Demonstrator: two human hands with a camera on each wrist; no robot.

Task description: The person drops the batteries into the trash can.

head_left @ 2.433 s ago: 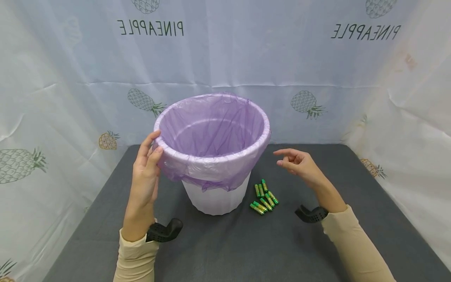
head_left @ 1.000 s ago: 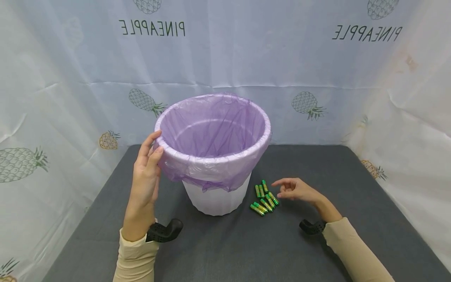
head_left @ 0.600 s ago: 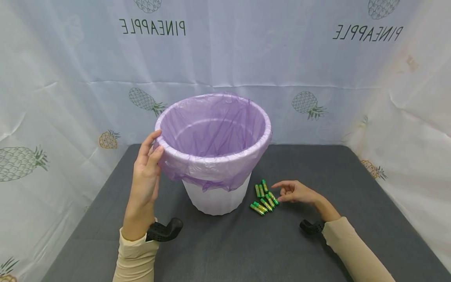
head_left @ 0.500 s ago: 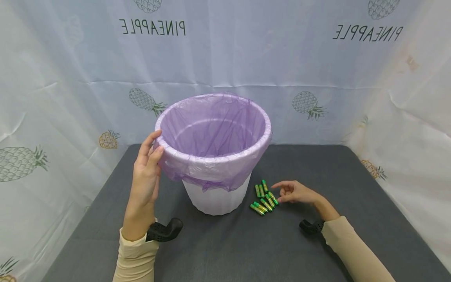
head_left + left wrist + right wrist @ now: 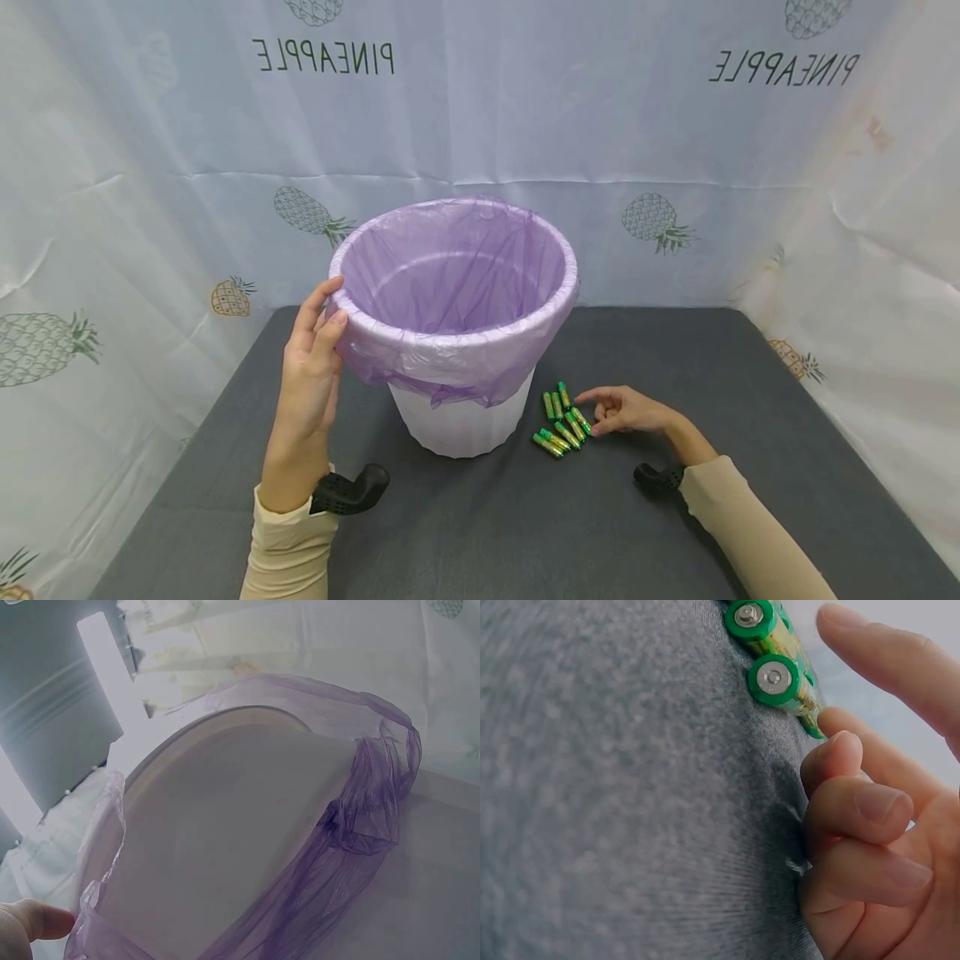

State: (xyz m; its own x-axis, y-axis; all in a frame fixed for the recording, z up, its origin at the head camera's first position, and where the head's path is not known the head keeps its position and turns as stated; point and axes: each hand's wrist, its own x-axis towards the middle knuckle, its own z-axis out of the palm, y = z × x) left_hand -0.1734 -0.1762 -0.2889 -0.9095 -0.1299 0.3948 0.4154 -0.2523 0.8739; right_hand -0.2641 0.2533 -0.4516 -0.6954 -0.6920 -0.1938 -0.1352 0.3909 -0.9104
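A white bin [image 5: 457, 425] stands upright on the dark tabletop, lined with a translucent purple trash bag [image 5: 450, 367] folded out over its rim. My left hand [image 5: 307, 367] rests against the left side of the bagged rim, thumb and fingers spread apart. In the left wrist view the thumb [image 5: 45, 919] touches the bag. Several green-and-gold batteries [image 5: 557, 442] lie in a loose group right of the bin. My right hand [image 5: 626, 410] is low beside them, index finger extended, other fingers curled. Its thumb is close to the nearest battery [image 5: 581, 421]; contact is unclear, and none is lifted.
A dark grey table [image 5: 480, 533] extends around the bin. A pineapple-print curtain [image 5: 675, 125] hangs behind and at both sides. Black wrist cameras, one on the left wrist [image 5: 350, 490] and one on the right [image 5: 658, 479], jut out over the table.
My right hand has come down from above the table's right side to the batteries, then shifted slightly toward them. The left hand, bin and batteries have stayed put.
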